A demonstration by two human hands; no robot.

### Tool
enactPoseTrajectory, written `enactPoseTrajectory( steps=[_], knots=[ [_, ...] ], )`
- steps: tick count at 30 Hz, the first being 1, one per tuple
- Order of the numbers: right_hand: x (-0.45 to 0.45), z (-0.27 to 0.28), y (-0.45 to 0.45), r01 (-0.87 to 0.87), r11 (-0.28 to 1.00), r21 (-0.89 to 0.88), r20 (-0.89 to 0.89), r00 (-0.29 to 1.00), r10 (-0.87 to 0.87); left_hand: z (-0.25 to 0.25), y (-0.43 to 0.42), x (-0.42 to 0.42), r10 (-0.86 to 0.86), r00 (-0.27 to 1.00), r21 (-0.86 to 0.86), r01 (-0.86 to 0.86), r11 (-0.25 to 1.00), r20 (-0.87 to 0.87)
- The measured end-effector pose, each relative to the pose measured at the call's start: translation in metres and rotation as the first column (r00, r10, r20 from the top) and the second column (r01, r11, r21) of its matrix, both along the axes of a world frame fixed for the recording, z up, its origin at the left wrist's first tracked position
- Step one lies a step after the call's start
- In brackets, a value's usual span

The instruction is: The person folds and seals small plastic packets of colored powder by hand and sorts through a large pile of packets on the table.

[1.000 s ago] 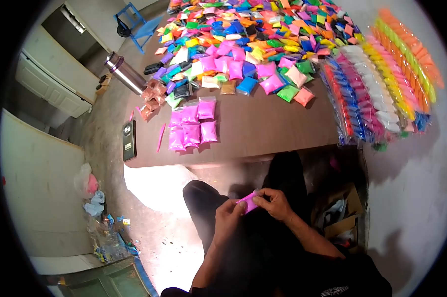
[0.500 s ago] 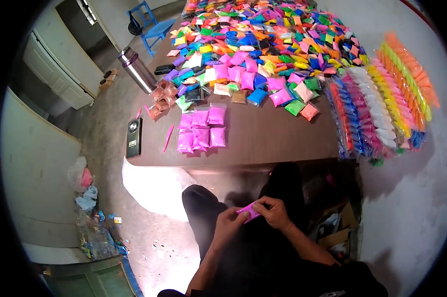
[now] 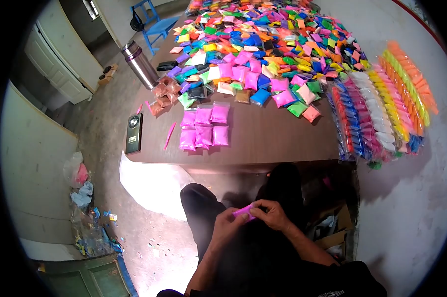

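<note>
Above my lap, a small pink packet [image 3: 243, 212] is pinched between both hands. My left hand [image 3: 227, 222] is closed on its left end, and my right hand [image 3: 271, 216] grips the right end with thumb and fingers. Part of the packet is hidden by the fingers. On the table in front of me lie several pink packets [image 3: 203, 135] in two rows, in clear plastic. Left of them is a thin pink strip [image 3: 169, 136], which may be a tool.
A dark phone [image 3: 134, 133] lies at the table's [image 3: 278, 143] front left corner, with a steel flask [image 3: 140, 65] behind it. Brown packets [image 3: 163, 96] sit nearby. A big heap of coloured packets [image 3: 268, 44] covers the back. Long packed strips [image 3: 377, 109] lie at the right.
The pink packet has turned from a steep slant to lie flatter between my fingers. Both hands stay above my lap, still holding it. The view has shifted slightly.
</note>
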State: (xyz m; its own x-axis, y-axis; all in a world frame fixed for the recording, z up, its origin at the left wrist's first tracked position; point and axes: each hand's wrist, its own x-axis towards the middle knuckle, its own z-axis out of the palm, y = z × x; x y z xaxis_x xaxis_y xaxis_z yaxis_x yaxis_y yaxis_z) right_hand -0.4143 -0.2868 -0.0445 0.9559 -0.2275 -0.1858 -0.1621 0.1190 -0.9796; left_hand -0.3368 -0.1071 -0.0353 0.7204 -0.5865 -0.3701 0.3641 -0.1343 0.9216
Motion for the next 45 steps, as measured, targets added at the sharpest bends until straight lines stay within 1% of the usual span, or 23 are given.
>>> enactPoseTrajectory(
  steps=[3,5,7,9,11,12,14,15,17,18,20,23,26,27,29,31,35,37,39,41,42,44,45],
  knots=[
    [0.000,-0.002,0.003,0.036,0.996,-0.077,0.010,0.999,-0.035,0.007,-0.004,-0.004,-0.004,1.000,0.000,0.004,1.000,0.002],
    [0.000,-0.008,0.008,0.088,0.995,-0.044,0.003,0.996,-0.088,0.006,-0.007,-0.004,-0.006,1.000,-0.004,0.006,1.000,0.016],
    [-0.001,-0.012,0.010,0.089,0.996,-0.032,-0.014,0.996,-0.090,0.001,-0.006,-0.005,-0.003,0.999,-0.002,0.003,1.000,-0.036],
    [-0.002,-0.014,0.010,0.090,0.996,-0.018,-0.031,0.995,-0.090,-0.006,-0.004,-0.004,-0.003,0.999,0.004,0.004,1.000,-0.040],
    [-0.002,-0.014,0.010,0.051,0.996,0.068,-0.030,0.998,-0.049,-0.004,-0.002,-0.003,-0.005,0.999,0.011,0.006,1.000,-0.046],
    [-0.002,-0.012,0.010,0.051,0.996,0.068,-0.031,0.998,-0.049,0.002,-0.002,-0.002,-0.003,0.999,-0.014,0.002,1.000,-0.054],
    [-0.001,-0.007,0.011,0.029,0.990,0.135,-0.041,0.999,-0.023,0.003,0.000,-0.001,-0.001,0.998,-0.040,-0.001,0.999,-0.062],
    [-0.001,-0.007,0.010,0.028,0.991,0.134,-0.042,0.999,-0.022,0.001,0.001,-0.001,-0.007,0.997,-0.034,0.004,0.999,-0.073],
    [0.000,-0.007,0.010,0.019,0.998,0.055,-0.041,0.999,-0.017,0.002,0.001,-0.001,-0.012,0.996,-0.028,0.010,1.000,-0.085],
    [0.000,-0.008,0.010,0.019,0.998,0.056,-0.040,0.999,-0.016,0.006,0.000,-0.001,0.000,0.999,-0.028,-0.002,1.000,-0.050],
    [0.001,-0.012,0.009,0.071,0.997,-0.019,-0.007,0.997,-0.071,0.008,-0.002,0.000,0.012,1.000,-0.029,-0.013,1.000,-0.016],
    [0.001,-0.008,0.005,0.072,0.995,-0.065,-0.017,0.997,-0.074,0.007,-0.001,0.002,0.027,0.997,-0.020,-0.028,0.999,-0.074],
    [0.001,-0.008,0.004,0.041,0.999,-0.010,-0.074,0.996,-0.041,0.009,-0.001,0.003,0.028,0.998,-0.026,-0.030,0.999,-0.063],
    [0.001,-0.008,0.004,0.042,0.999,-0.011,-0.076,0.996,-0.042,0.012,-0.002,0.003,0.039,0.997,-0.043,-0.042,0.998,-0.064],
    [0.003,-0.007,0.006,0.045,0.997,0.058,-0.042,0.998,-0.043,0.010,0.000,0.004,0.050,0.997,-0.060,-0.054,0.997,-0.065],
    [0.003,-0.009,0.007,0.049,0.998,0.043,-0.047,0.998,-0.047,0.000,0.004,0.006,0.001,0.997,-0.086,-0.008,0.996,-0.080],
    [0.004,-0.012,0.008,0.099,0.995,-0.014,-0.019,0.995,-0.099,0.005,0.000,0.005,0.005,0.997,-0.069,-0.010,0.998,-0.073],
    [0.004,-0.013,0.008,0.106,0.994,-0.032,-0.020,0.994,-0.107,0.007,-0.002,0.005,0.050,0.997,-0.007,-0.050,0.999,-0.059],
    [0.003,-0.012,0.007,0.111,0.993,-0.050,-0.025,0.993,-0.113,0.000,0.001,0.005,0.072,0.995,0.008,-0.071,0.997,-0.070],
    [0.002,-0.009,0.005,0.075,0.990,-0.116,-0.089,0.992,-0.086,0.000,0.002,0.004,0.092,0.992,0.025,-0.091,0.996,-0.082],
    [0.002,-0.007,0.006,0.074,0.991,-0.115,-0.095,0.992,-0.085,0.005,0.002,0.005,0.102,0.993,0.016,-0.102,0.995,-0.062],
    [0.003,-0.005,0.009,0.077,0.997,-0.019,-0.097,0.992,-0.079,0.009,0.000,0.006,0.109,0.993,0.011,-0.108,0.994,-0.045],
    [0.002,-0.006,0.010,0.081,0.997,-0.016,-0.102,0.991,-0.082,0.010,0.000,0.005,0.126,0.991,-0.005,-0.126,0.992,-0.034]
  ],
)
